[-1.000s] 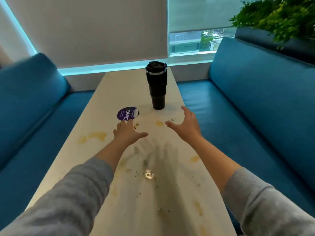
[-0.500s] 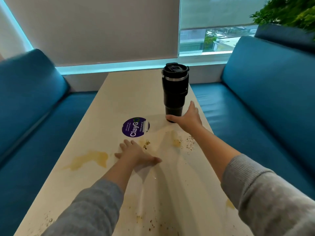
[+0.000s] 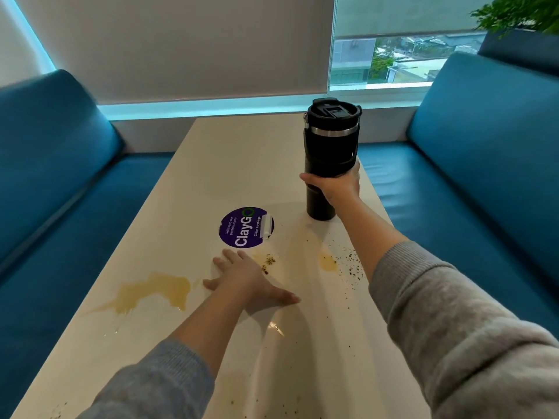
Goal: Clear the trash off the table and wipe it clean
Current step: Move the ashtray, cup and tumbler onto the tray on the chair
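A tall black tumbler (image 3: 330, 137) with a lid stands on the cream table (image 3: 230, 164), right of centre. My right hand (image 3: 335, 186) is wrapped around its lower body. My left hand (image 3: 242, 278) lies flat on the tabletop with its fingers spread, holding nothing. A yellowish-brown spill (image 3: 151, 293) spreads to the left of that hand. A smaller stain (image 3: 327, 263) and dark crumbs (image 3: 352, 264) lie under my right forearm. More crumbs (image 3: 268, 261) sit just beyond my left hand.
A round purple "ClayGo" sticker (image 3: 245, 227) is on the table between my hands. Blue bench seats (image 3: 54, 176) flank the table, the right bench (image 3: 484, 152) close to the tumbler. A window with a blind is behind; a plant (image 3: 520, 10) is at top right.
My right hand reached forward from the tabletop and closed around the tumbler. My left hand settled flat on the table. The camera moved closer to the table.
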Motion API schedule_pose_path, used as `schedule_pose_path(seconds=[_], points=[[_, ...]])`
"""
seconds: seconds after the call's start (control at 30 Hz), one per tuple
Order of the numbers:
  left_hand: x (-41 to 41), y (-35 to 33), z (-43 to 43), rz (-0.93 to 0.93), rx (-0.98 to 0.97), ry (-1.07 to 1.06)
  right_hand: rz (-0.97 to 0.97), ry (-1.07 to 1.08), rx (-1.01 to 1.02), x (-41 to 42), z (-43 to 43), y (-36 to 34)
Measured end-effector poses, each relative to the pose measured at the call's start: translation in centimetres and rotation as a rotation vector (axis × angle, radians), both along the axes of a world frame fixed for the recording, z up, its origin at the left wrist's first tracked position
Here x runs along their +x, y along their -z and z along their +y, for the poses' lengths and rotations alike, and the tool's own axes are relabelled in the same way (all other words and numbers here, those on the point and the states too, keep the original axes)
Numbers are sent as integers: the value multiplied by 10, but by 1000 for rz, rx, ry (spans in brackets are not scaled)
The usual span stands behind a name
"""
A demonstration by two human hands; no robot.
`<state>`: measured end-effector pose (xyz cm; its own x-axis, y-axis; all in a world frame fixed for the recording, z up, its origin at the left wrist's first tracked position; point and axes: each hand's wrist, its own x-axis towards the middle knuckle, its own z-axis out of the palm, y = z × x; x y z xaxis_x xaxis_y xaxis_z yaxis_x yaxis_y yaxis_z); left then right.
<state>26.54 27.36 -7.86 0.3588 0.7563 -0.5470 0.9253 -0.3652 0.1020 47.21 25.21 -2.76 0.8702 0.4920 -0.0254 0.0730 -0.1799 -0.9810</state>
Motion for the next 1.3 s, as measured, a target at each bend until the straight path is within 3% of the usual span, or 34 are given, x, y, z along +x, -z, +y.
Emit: schedule_pose_path(seconds=[0.5,0.67,0.83,1.03,1.3], points=[[-14,7,-4,-117,113,24,30,13,64,-38,-66,7],[-15,3,-30,-167,279,71,24,46,82,-52,-125,-10],[-12,-12,-68,-251,423,247,4,61,93,-77,-203,-30],[3,-44,-164,-375,441,406,-2,174,149,-107,-325,-37],[22,-48,-382,-593,347,716,-61,385,132,-132,-531,-55]])
